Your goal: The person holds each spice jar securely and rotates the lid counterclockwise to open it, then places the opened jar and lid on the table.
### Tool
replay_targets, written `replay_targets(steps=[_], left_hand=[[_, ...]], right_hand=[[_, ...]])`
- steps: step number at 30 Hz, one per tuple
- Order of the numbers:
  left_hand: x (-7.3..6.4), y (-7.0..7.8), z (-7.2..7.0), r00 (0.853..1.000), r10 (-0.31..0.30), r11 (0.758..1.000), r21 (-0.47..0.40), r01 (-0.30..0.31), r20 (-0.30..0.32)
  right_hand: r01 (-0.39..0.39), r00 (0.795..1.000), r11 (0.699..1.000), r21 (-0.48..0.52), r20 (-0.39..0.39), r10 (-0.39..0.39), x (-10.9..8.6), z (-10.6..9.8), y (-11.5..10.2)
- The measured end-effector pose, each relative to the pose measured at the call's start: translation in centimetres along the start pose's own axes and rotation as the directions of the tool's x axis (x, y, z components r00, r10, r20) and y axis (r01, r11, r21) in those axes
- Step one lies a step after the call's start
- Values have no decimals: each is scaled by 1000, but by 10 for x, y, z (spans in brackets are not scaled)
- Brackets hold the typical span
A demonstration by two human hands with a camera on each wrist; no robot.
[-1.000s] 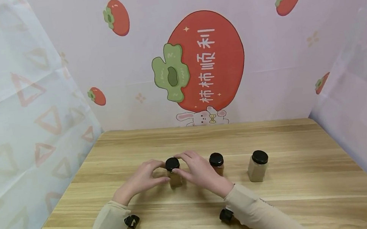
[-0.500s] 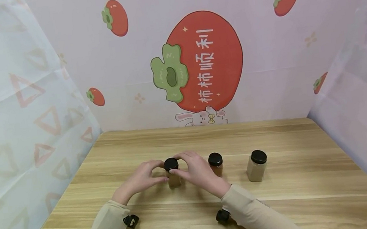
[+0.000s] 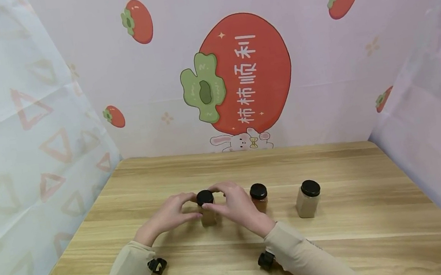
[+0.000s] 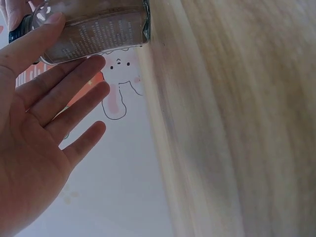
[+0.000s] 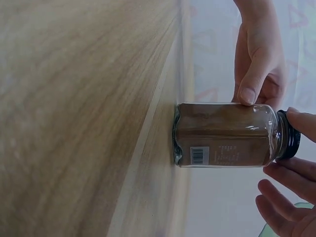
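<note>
A glass jar of brown powder [image 3: 209, 218] stands upright on the table between both hands. My left hand [image 3: 172, 214] holds its body, thumb on the near side and fingers on the far side; the left wrist view shows the thumb on the glass and the lower fingers spread. From the right, my right hand [image 3: 238, 205] pinches the black lid [image 5: 289, 136] between thumb and fingers, its other fingers loosely bent off the jar. A barcode and small print [image 5: 200, 155] show on the glass in the right wrist view.
A jar of reddish-brown contents [image 3: 259, 202] stands just behind the right hand, partly hidden by it. Farther right is a jar of beige powder [image 3: 308, 204], also black-lidded. The wooden table [image 3: 348, 172] meets a printed backdrop [image 3: 154, 136] at its far edge.
The right wrist and forearm have swung slightly left while the fingers stay at the lid. The left hand keeps its hold, and the jar still stands in place.
</note>
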State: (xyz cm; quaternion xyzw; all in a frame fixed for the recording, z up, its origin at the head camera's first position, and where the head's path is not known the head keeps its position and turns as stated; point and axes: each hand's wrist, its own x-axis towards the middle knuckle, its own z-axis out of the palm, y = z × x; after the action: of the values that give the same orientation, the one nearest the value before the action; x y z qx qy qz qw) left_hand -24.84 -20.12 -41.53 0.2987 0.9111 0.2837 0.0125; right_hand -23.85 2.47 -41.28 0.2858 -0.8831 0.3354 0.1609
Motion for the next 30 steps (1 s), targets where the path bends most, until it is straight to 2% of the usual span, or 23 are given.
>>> replay_targets(steps=[14,30], left_hand=[[-2,0,1,1000,11,1000,-24,-11,12],[-2,1,2,1000,29,1000,2,-29,9]], right_hand=[[22,1000,1000,19,4,-22,1,2,2],[42,999,999,19,23,-43,2,-1,0]])
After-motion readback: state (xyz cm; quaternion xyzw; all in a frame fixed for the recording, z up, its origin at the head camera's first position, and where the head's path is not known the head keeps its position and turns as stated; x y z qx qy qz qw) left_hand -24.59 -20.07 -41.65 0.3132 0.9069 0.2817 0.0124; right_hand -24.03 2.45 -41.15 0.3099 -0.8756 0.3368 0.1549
